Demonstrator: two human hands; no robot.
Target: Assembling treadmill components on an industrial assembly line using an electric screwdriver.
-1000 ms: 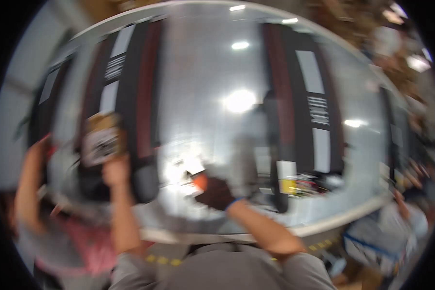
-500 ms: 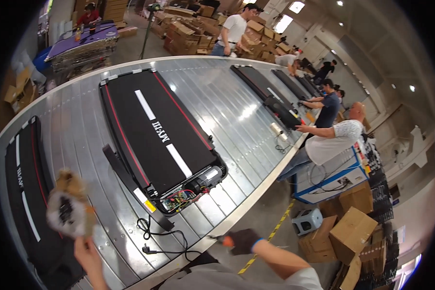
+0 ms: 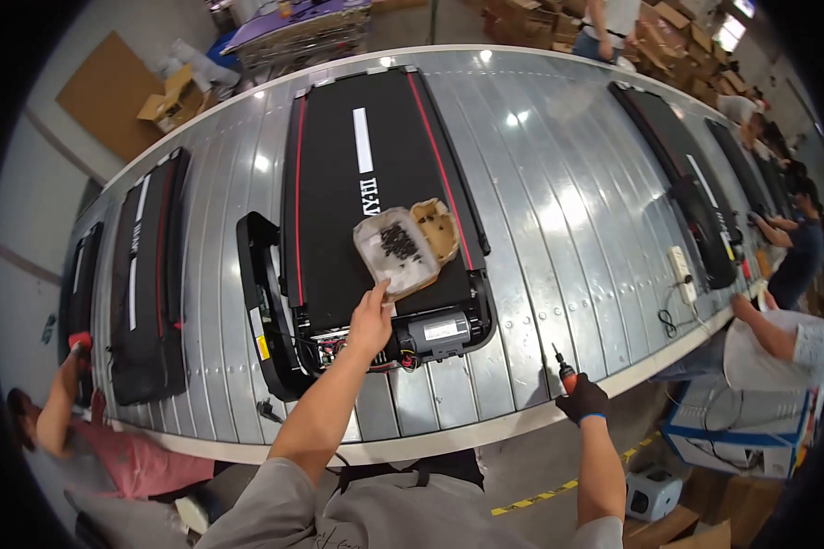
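My bare left hand (image 3: pixel 371 322) grips the near rim of a whitish plastic tub (image 3: pixel 421 285) of small black screws (image 3: pixel 399 243). Joined to the tub's far right side is a smaller tan cup (image 3: pixel 438 231) with a few screws. Both are over the black belt of a treadmill (image 3: pixel 375 137); whether they rest on it I cannot tell. At the treadmill's near end a motor (image 3: pixel 439 335) and wiring (image 3: pixel 330 349) lie exposed, and a black cover (image 3: pixel 267 302) leans at its left. My right hand (image 3: pixel 584 400), in a dark glove, holds an orange-and-black screwdriver (image 3: pixel 567 373), bit pointing away from me.
More treadmills (image 3: pixel 146 274) lie left and right along the slatted metal conveyor (image 3: pixel 540 229). A power strip (image 3: pixel 681 273) sits near its right edge. A co-worker in pink (image 3: pixel 137 457) stands at left, others (image 3: pixel 778 352) at right. Cartons (image 3: pixel 531 27) are piled beyond.
The tub in my left hand has come from the far left to over the middle treadmill. My right hand has moved with the screwdriver over the conveyor's near edge. The view has turned left.
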